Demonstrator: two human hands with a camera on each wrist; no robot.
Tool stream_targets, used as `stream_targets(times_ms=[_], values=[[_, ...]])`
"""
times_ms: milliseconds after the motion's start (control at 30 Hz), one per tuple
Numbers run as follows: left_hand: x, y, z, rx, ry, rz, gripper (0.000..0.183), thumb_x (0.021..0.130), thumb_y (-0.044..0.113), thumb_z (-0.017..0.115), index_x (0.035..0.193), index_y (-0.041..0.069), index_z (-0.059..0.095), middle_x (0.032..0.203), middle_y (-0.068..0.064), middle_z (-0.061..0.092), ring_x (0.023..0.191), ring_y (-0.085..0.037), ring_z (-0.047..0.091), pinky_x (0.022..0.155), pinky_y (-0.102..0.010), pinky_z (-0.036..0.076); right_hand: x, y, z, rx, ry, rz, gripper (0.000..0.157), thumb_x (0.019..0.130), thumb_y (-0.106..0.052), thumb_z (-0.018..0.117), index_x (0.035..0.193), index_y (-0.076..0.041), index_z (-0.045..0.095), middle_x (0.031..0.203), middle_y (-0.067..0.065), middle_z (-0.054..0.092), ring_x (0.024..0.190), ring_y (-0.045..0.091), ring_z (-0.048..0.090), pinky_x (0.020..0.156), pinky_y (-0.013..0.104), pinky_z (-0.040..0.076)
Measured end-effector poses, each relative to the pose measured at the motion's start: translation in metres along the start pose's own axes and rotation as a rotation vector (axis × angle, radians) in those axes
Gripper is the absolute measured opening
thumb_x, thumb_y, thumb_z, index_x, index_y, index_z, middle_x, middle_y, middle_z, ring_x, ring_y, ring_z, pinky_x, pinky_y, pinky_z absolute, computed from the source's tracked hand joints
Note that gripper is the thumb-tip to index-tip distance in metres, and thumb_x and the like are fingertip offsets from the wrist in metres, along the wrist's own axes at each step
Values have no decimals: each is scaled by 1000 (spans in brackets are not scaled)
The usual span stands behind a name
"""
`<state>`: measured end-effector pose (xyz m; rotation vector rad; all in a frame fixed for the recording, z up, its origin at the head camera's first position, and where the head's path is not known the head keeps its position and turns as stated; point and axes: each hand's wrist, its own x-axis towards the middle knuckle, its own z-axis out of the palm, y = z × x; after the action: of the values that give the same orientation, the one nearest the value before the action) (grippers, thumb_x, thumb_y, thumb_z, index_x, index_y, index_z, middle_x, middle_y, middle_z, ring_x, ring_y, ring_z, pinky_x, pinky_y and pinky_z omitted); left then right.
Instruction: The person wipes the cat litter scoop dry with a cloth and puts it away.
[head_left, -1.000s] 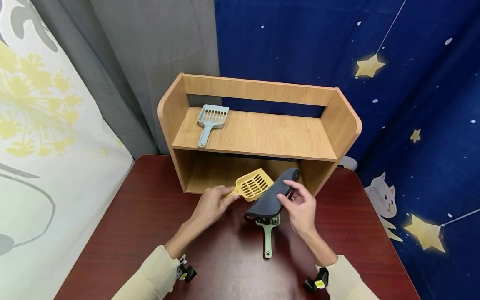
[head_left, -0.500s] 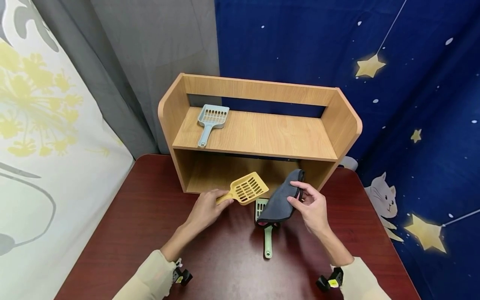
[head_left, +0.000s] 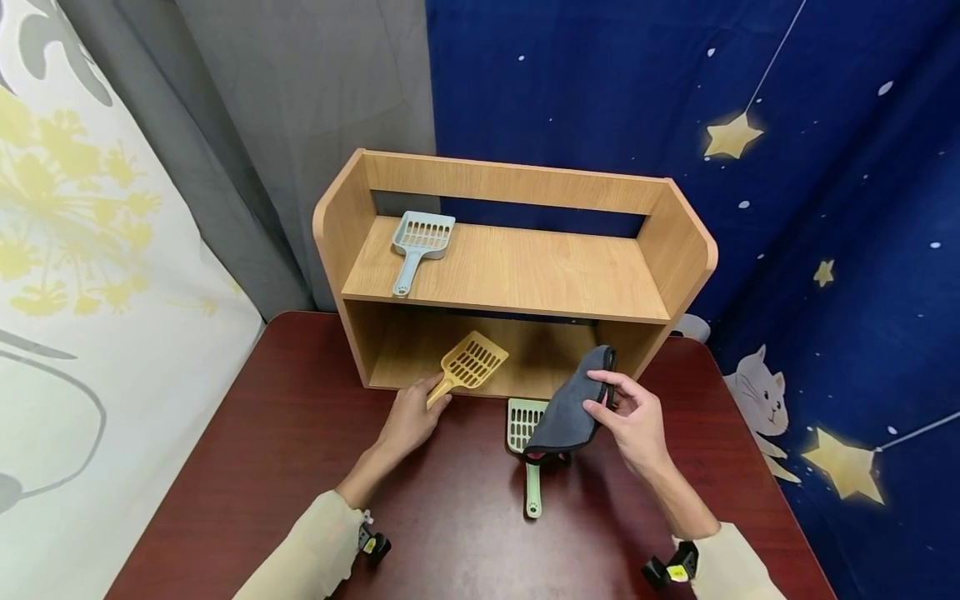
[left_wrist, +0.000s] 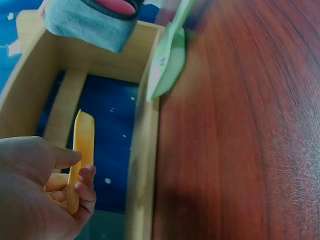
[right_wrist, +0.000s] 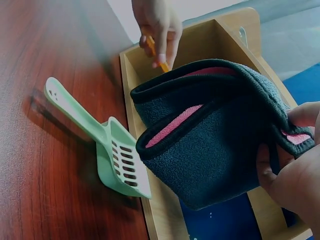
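By its handle my left hand (head_left: 408, 419) grips a yellow litter scoop (head_left: 471, 362), whose slotted head is over the front of the lower shelf. The left wrist view shows this scoop (left_wrist: 85, 135) edge-on, thumb and fingers round its handle. My right hand (head_left: 633, 421) pinches one end of a folded dark grey cloth (head_left: 572, 408) with black edging; pink lining (right_wrist: 175, 125) shows in its folds. Under the hanging cloth a green litter scoop (head_left: 533, 492) lies on the table, part of its head hidden. A pale blue litter scoop (head_left: 422, 237) rests on the upper shelf.
A two-tier wooden shelf (head_left: 510, 271) stands at the back of the dark red table (head_left: 442, 533). Its lower compartment (head_left: 397, 358) faces me. Behind it hang a grey curtain (head_left: 322, 100) and a blue star-patterned curtain (head_left: 600, 83).
My left hand has moved the yellow scoop leftward, away from the cloth. My right hand has shifted right and slightly nearer with the cloth, uncovering more of the green scoop's head.
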<state>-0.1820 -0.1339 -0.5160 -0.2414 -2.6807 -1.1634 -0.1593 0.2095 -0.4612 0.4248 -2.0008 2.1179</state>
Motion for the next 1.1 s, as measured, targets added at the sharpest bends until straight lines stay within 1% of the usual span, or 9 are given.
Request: stream_targets(times_ms=[200,333,433,500,600,733,833,967,1100], values=[[9,-16,15,-22,24,-11,50,98,3,72,143,-12,57,131,-32,67,98,-37,68,84,-53,56,-1,3,-4,-1,0,2,44,83,23,74,125,19,63,102,4,75,90,9,71,73,22,59],[18,-22,24,-40,36,-24,51,99,2,70,144,-14,54,134,-35,64,112,-45,67,94,-58,54,-1,2,-6,-18,8,1,44,83,22,75,126,18,64,101,4,75,89,9,71,73,21,59],[26,-24,29,-57,26,-42,51,100,2,68,145,-16,52,136,-36,61,123,-49,62,102,-60,50,-2,3,-7,-35,17,6,44,84,21,75,126,17,65,99,3,74,88,8,71,72,21,59],[31,-26,32,-72,7,-60,51,101,2,66,146,-17,50,139,-37,60,128,-50,59,105,-60,48,-3,3,-8,-41,19,11,43,84,20,75,126,17,64,99,3,74,88,8,71,72,21,59],[36,-31,34,-79,-12,-103,51,103,3,65,146,-19,49,142,-37,57,133,-49,57,107,-59,48,-5,5,-8,-43,9,23,43,85,20,75,127,17,64,101,3,75,90,8,72,74,22,59],[43,-38,37,-66,-19,-159,51,104,4,63,148,-17,48,145,-36,56,133,-48,57,107,-58,49,-4,4,-7,-46,1,30,44,86,18,76,128,17,64,103,3,75,91,9,72,75,23,59],[50,-41,38,-51,-32,-169,51,105,6,61,149,-17,47,146,-36,54,135,-49,54,109,-58,47,-3,3,-8,-41,12,29,44,85,19,76,127,16,64,103,4,76,91,10,73,74,23,60],[58,-42,41,-60,-76,-195,55,107,10,59,152,-16,42,150,-36,50,140,-49,49,114,-57,42,-3,1,-10,-39,21,28,44,84,20,75,127,17,64,102,3,76,90,9,73,73,23,60],[64,-42,44,-56,-84,-209,55,108,13,59,153,-14,42,150,-36,51,139,-50,49,114,-58,42,-3,2,-12,-48,14,29,45,84,20,76,127,17,64,103,3,76,91,9,73,74,23,60]])
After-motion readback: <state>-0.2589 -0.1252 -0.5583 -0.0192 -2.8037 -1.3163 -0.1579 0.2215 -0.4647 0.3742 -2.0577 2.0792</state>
